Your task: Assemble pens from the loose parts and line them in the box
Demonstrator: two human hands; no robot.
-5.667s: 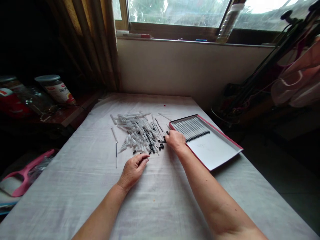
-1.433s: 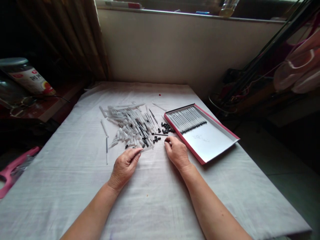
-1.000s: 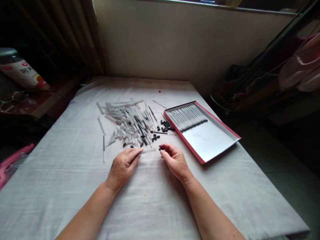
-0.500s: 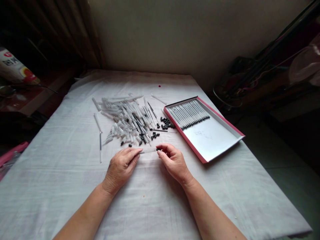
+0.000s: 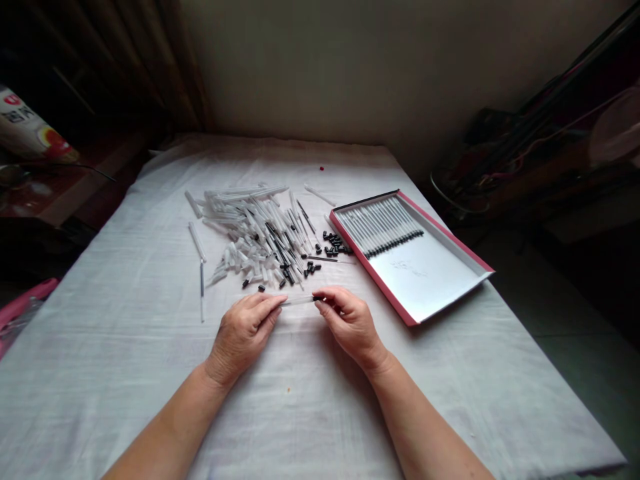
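My left hand point(image 5: 243, 330) pinches one end of a clear plastic tube point(image 5: 299, 301) held level just above the white tablecloth point(image 5: 125, 320). My right hand point(image 5: 349, 321) is closed at the tube's other end, with a small black cap at its fingertips against the tube. Just beyond both hands lies a heap of clear tubes and thin refills point(image 5: 253, 233), with several loose black caps point(image 5: 333, 243) scattered at its right side.
A red-rimmed shallow box point(image 5: 440, 280) at the right holds a row of finished clear pens point(image 5: 383, 230). One refill point(image 5: 201, 290) lies alone left of the heap. A jar point(image 5: 30, 130) stands at far left, a pink object point(image 5: 23, 307) below it.
My right hand came back from the black caps with one and brought it to the tube's end. The left hand picked up a tube. The view tilted down, away from the window.
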